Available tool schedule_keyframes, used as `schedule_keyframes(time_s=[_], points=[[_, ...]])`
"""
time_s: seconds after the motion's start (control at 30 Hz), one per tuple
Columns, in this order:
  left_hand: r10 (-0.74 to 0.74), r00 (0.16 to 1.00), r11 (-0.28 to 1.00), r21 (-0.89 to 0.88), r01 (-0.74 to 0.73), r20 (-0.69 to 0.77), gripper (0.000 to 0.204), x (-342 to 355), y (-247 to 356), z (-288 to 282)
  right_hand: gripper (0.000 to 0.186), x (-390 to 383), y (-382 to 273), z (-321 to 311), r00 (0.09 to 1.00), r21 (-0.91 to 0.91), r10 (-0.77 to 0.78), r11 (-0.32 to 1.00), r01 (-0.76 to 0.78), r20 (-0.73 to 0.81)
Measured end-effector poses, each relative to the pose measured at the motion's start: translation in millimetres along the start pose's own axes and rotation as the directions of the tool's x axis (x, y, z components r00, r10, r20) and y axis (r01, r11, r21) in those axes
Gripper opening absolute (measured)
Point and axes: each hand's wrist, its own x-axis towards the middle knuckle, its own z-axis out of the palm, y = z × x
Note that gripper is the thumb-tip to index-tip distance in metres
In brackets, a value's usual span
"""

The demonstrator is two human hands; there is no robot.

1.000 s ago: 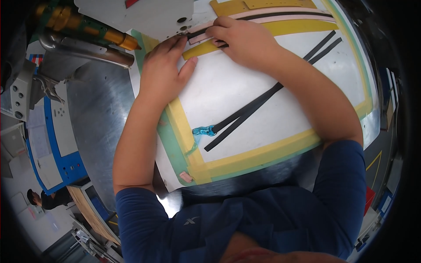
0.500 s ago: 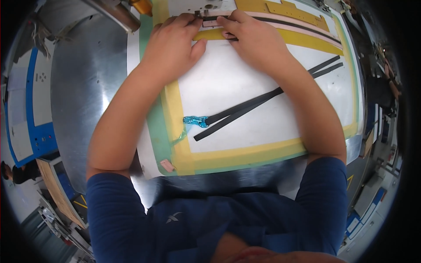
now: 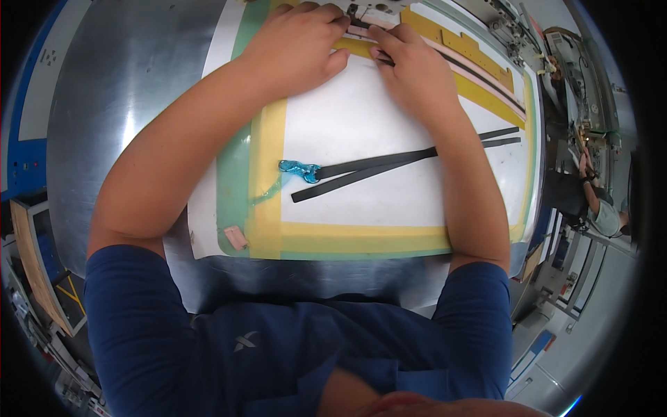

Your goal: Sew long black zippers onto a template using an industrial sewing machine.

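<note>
Along the far left of the frame runs a blue cabinet edge (image 3: 21,149), and beside it the bare metal tabletop (image 3: 118,104) curves toward the upper left. Next comes the white template board (image 3: 389,201), bordered in green and yellow tape, filling the centre; a small pink tab (image 3: 235,238) lies on its lower left corner. At upper centre the left hand (image 3: 295,48) lies palm down on the board's yellow border, fingers curled forward, fingertips pressing a narrow black strip (image 3: 486,75) at the foot of a sewing-machine head (image 3: 372,8); whether it pinches the strip or only pins it flat cannot be told. Just right of it, nearly touching, the right hand (image 3: 413,73) lies flat with fingers extended, index tip on the same strip, which runs on toward the upper right along a pink band. Mid-board, below both hands and well apart from them, two loose black strips (image 3: 389,167) lie crossed at a shallow angle, their left ends by a crumpled bit of blue film (image 3: 299,169); the right forearm covers part of them. At the right rim of the frame, another person's hand (image 3: 587,174) is at a separate machine.
</note>
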Motion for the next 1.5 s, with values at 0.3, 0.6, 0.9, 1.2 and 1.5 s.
schedule_keyframes(time_s=[0.3, 0.6, 0.9, 1.2, 1.5], points=[[-0.024, 1.000, 1.000, 0.019, 0.024, -0.009, 0.044, 5, -5, 2, 0.034, 8, 0, 0, 1.000, -0.003, -0.010, 1.000, 0.010, -0.025], [-0.018, 0.997, 0.997, -0.073, 0.024, 0.079, 0.037, 11, 4, -10, 0.032, 2, -13, -26, 0.997, 0.092, 0.023, 0.995, -0.030, 0.074], [-0.056, 0.997, 0.964, -0.262, 0.040, -0.052, 0.036, 5, 8, -18, 0.032, 70, -105, -196, 0.511, -0.237, -0.424, 0.890, 0.391, -0.748], [-0.016, 0.995, 0.947, -0.322, -0.016, -0.097, 0.043, 5, -4, -6, 0.023, 20, -107, -170, 0.868, 0.161, -0.253, 0.924, 0.348, -0.428], [-0.051, 0.994, 0.998, -0.039, 0.055, 0.095, 0.048, 7, 7, -16, 0.035, -142, -45, -94, 0.937, 0.423, -0.095, 0.904, -0.060, 0.336]])
